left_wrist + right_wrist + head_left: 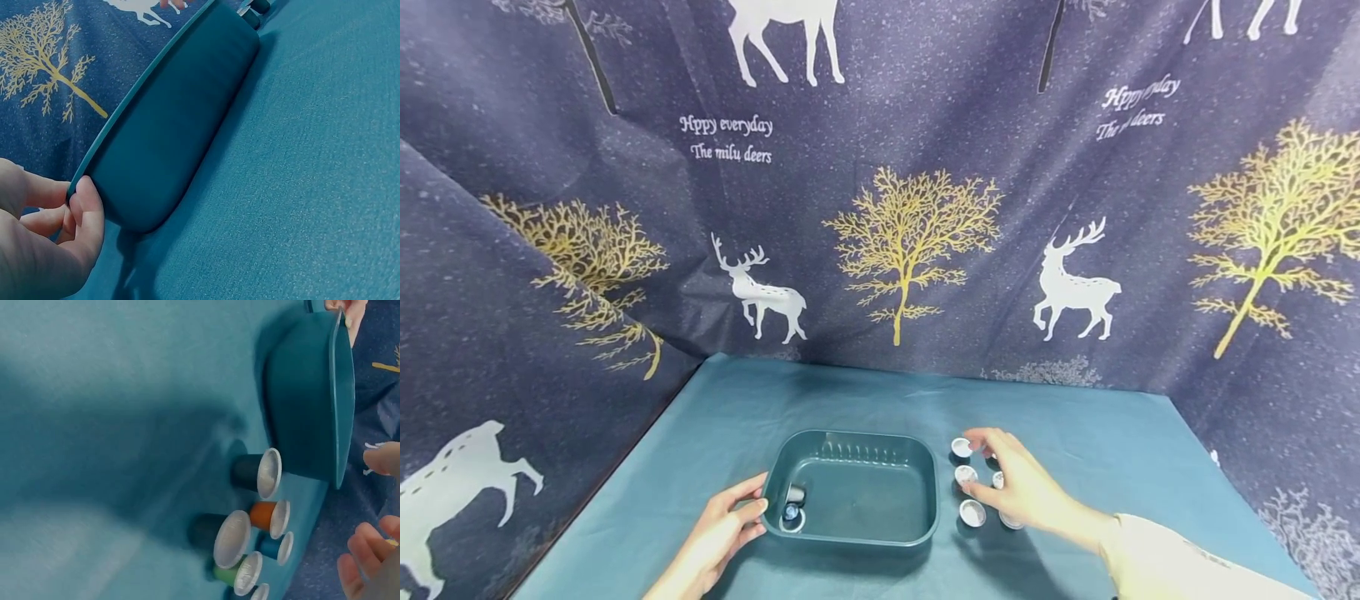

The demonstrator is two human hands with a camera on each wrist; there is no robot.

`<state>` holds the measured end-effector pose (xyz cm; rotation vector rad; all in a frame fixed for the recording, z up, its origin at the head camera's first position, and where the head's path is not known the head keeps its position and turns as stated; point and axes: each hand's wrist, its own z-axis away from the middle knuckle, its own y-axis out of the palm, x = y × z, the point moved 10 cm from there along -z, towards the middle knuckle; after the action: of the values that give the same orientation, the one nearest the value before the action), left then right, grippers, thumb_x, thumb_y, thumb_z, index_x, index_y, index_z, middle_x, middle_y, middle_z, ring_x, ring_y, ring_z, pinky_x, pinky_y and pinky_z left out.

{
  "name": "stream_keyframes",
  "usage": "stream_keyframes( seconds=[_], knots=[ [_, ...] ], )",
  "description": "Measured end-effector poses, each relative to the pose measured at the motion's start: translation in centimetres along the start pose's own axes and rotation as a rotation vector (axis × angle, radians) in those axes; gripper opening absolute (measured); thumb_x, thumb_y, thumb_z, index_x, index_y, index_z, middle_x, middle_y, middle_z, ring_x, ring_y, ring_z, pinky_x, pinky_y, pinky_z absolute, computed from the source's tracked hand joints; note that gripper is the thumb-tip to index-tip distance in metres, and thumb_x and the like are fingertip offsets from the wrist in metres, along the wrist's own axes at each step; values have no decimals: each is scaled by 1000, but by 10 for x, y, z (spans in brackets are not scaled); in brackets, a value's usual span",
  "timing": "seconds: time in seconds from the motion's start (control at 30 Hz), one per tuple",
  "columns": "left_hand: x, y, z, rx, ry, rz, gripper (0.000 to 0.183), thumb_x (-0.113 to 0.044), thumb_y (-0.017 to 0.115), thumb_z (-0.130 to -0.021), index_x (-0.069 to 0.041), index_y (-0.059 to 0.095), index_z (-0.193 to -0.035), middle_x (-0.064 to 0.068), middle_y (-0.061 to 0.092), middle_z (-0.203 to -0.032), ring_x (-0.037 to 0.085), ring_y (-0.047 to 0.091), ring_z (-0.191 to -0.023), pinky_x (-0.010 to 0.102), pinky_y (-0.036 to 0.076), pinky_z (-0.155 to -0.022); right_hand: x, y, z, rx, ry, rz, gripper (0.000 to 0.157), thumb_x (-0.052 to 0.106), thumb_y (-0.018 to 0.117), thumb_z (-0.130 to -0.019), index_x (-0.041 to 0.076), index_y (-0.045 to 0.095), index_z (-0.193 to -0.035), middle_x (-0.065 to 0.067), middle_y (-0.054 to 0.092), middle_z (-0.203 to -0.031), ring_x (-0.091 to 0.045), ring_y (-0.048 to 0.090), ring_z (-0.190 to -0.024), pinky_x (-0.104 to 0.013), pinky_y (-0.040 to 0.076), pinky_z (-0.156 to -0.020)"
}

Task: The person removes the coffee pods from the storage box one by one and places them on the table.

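My left hand (721, 527) pinches the left rim of a dark green plastic tray (850, 537), thumb on one side and fingers on the other in the left wrist view. Two coffee capsules (795, 494) lie in the tray's left end, one showing a blue base. Right of the tray, several coffee capsules stand with their pale lids up. Over them hovers my right hand (1018, 479), thumb and fingers spread apart with nothing between them. From the right wrist view, an orange capsule (261, 515), a green capsule (229, 574), a blue capsule (270, 546) and dark ones show.
A blue-green cloth (850, 392) covers the table. Behind and to the left hangs a dark blue curtain (925, 125) with white deer and golden trees. The tray's right wall stands close beside the nearest capsules.
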<state>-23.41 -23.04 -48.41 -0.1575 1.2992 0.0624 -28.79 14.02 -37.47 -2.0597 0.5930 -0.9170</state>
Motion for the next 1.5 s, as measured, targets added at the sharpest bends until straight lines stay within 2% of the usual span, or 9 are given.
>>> stream_keyframes(
  seconds=[0.17,0.37,0.47,0.63,0.83,0.9,1.1,1.3,1.5],
  knots=[
    [0,0,0,3,-9,-4,51,-6,56,-95,2,46,-145,11,49,-119,13,54,-81,25,55,-69,13,4,-14,119,-84,-11,67,26,81,-79,17,51,-138,9,60,-113,-16,58,-103,-33,50,-87],
    [1,-1,-1,8,-15,-5,52,-7,56,-96,2,45,-146,11,48,-119,14,53,-81,26,55,-70,25,17,-35,330,-152,1,69,34,77,-82,15,48,-142,4,61,-125,-15,56,-111,-38,50,-94],
    [2,-1,-2,6,-21,-5,52,-7,56,-96,2,45,-146,11,47,-119,14,53,-80,26,55,-70,31,26,-42,450,-177,-19,66,37,75,-84,18,48,-142,2,59,-131,-16,56,-114,-38,49,-96],
    [0,0,-1,8,-23,-9,51,-6,55,-96,2,45,-146,11,47,-119,13,53,-80,25,55,-69,47,36,-53,621,-182,-34,66,37,76,-85,24,48,-143,2,56,-136,-22,53,-124,-43,46,-102],
    [-1,0,0,4,-11,-9,51,-5,55,-96,2,46,-145,10,48,-117,10,53,-78,24,55,-69,64,57,-68,764,-173,-30,72,33,81,-81,23,47,-143,8,54,-137,-19,52,-126,-37,46,-104],
    [-1,0,0,4,-2,-9,52,-5,55,-95,2,45,-145,10,48,-118,9,53,-78,23,55,-69,71,66,-72,807,-195,-17,74,33,82,-81,23,46,-145,8,53,-139,-16,52,-126,-35,46,-104],
    [0,-1,0,-2,-4,-9,52,-5,56,-95,2,45,-145,9,48,-119,9,53,-78,23,55,-69,100,88,-85,858,-369,34,78,32,82,-80,18,44,-147,0,52,-142,-15,52,-126,-28,44,-105],
    [-1,-1,0,-2,-4,-12,52,-6,57,-95,2,45,-145,9,49,-117,10,53,-78,23,55,-69,118,102,-100,871,-438,113,78,29,82,-80,21,43,-146,3,50,-144,-12,49,-130,-28,41,-110],
    [0,-1,0,-1,-15,-9,52,-6,57,-95,2,46,-145,9,49,-116,11,54,-78,23,55,-68,126,120,-111,830,-522,215,78,31,83,-79,25,45,-146,4,52,-141,-13,49,-131,-26,41,-110]
  ],
)
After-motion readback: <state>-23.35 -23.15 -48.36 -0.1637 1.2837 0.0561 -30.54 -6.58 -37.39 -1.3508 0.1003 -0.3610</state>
